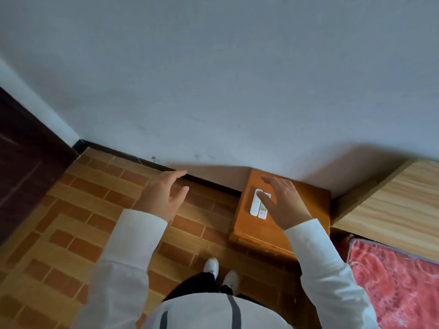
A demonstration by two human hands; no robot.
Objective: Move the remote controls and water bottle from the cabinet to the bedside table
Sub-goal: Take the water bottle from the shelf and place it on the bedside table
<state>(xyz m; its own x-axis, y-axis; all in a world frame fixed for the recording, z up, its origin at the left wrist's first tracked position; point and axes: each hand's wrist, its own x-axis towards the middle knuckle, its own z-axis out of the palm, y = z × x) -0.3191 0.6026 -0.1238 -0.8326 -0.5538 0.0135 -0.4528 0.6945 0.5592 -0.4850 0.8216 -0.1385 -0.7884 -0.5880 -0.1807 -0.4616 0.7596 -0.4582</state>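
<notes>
Two white remote controls (258,207) lie side by side on the orange-brown bedside table (306,198), near its left edge. My right hand (283,205) hovers just over them with fingers spread and straight, its thumb crossing the upper ends of the remotes; it holds nothing. My left hand (161,197) hangs open above the floor to the left of the table, fingers relaxed and empty. No water bottle or cabinet is in view.
A pale wooden headboard (399,205) and a red patterned bed cover (394,288) lie to the right of the table. A dark door (26,162) stands at the left. The brick-patterned tile floor (71,233) stretches under my white shoes (221,271). A grey wall rises behind.
</notes>
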